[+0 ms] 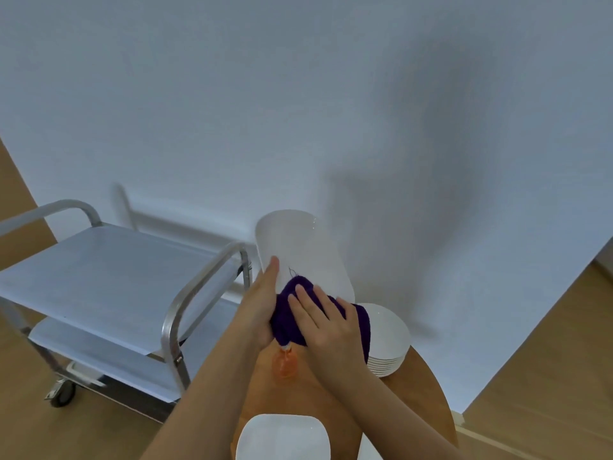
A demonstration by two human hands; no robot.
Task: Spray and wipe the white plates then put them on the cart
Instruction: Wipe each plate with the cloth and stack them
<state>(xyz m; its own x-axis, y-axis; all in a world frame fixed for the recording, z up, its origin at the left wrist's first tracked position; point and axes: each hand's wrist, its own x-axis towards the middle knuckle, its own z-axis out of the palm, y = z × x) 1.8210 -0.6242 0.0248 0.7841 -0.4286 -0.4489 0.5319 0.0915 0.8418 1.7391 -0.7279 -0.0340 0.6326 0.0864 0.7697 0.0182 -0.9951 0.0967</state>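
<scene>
Head view shows the left hand (262, 303) gripping the lower left edge of a white rounded-square ceramic plate (305, 250), held tilted up above the round wooden table (421, 393), while the right hand (326, 322) presses a dark purple cloth (292, 313) flat-fingered against the plate's near face. The steel two-shelf cart (109, 277) stands to the left, so the plate-holding left hand is nearer it. A stack of round white plates (388, 343) sits just right of the hands.
</scene>
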